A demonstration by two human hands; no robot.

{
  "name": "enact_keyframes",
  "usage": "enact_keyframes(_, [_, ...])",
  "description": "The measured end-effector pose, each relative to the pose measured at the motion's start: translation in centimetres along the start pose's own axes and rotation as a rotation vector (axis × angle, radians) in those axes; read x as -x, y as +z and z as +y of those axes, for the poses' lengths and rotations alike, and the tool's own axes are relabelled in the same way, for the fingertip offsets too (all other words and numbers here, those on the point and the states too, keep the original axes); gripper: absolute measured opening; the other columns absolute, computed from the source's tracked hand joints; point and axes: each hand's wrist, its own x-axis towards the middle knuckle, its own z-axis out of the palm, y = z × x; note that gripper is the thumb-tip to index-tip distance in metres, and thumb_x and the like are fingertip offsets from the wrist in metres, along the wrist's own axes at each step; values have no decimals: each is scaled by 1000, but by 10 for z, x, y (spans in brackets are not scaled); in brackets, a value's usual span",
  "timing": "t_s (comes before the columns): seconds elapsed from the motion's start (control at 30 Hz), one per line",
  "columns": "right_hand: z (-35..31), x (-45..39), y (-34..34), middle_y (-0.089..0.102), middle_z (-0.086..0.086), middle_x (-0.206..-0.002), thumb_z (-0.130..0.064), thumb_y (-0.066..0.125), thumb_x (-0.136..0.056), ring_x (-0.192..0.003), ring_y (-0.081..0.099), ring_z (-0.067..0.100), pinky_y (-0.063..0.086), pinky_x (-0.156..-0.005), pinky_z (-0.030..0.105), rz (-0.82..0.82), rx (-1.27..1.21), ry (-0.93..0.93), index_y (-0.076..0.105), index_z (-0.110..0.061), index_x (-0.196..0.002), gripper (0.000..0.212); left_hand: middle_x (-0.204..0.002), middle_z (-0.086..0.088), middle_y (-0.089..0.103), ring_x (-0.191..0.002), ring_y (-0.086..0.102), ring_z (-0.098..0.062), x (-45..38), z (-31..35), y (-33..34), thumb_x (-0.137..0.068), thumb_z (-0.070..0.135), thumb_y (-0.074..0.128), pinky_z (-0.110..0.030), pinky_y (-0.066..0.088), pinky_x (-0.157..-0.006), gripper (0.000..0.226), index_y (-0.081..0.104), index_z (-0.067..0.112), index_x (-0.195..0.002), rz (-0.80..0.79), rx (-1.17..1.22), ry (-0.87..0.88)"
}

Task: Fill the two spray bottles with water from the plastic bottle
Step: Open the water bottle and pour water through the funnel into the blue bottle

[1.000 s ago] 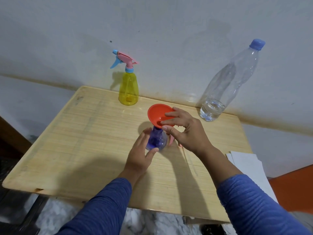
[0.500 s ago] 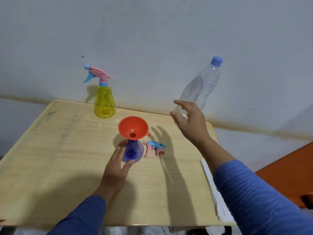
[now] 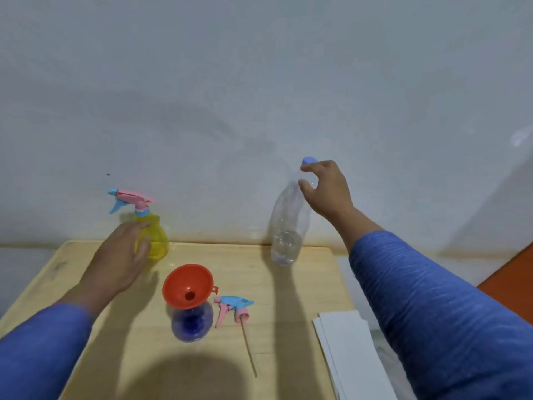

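A clear plastic bottle [image 3: 288,226] with a blue cap and a little water leans at the table's back right. My right hand [image 3: 326,192] curls around its neck just under the cap, thumb and forefinger on it. The yellow spray bottle [image 3: 157,241], pink and blue trigger head on, stands at the back left. My left hand [image 3: 121,258] is spread open right beside it, fingertips at its side. The blue spray bottle [image 3: 191,324] stands in the middle with a red funnel [image 3: 187,284] in its neck. Its removed trigger head [image 3: 233,308] lies to the right with its tube.
The wooden table [image 3: 274,287] stands against a white wall. A stack of white paper [image 3: 354,359] lies at its right front edge. An orange surface [image 3: 516,284] shows at the far right.
My left hand let go of the blue spray bottle and moved back left to the yellow one. My right hand went from mid-air to the plastic bottle's neck. The view tilted upward.
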Motion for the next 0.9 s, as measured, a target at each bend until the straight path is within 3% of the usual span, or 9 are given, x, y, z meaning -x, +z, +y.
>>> enact_keyframes(0.2, [9,-32,-22,43,8,-134,-19,53,-90,-113,54,25,37,-85,25,-65,70,16,53,-18,-128,38,-132,-4,54,-120,49,-23,-106,105,-9,-94,33,48,-33,35,-102,41,48,14,-132,-307,-226,231])
enact_keyframes(0.33, [20,-45,-18,46,9,-131,-21,55,-90,-114,53,26,35,-84,24,-138,73,21,50,-18,-131,41,-135,-1,51,-120,49,-22,-137,182,15,-91,42,52,-33,38,-102,54,40,17,-138,-418,-215,302])
enact_keyframes(0.57, [42,-53,-7,56,10,-123,-26,60,-88,-110,56,25,44,-93,33,-151,-44,7,50,-21,-130,43,-143,-4,44,-130,41,-23,-145,249,70,-85,48,60,-32,33,-102,74,30,15,-144,-453,-25,238])
enact_keyframes(0.7, [52,-54,-7,59,3,-126,-26,63,-88,-113,56,22,45,-94,32,-141,-154,10,53,-20,-126,39,-135,-8,49,-119,48,-24,-143,256,94,-81,50,63,-28,37,-87,72,36,15,-138,-398,127,168])
enact_keyframes(0.9, [51,-47,-5,65,2,-110,-23,72,-81,-98,61,19,42,-76,21,-64,-320,27,57,-14,-109,33,-129,-8,48,-107,52,-23,-132,252,109,-76,48,71,-31,41,-83,66,34,25,-125,-377,359,55])
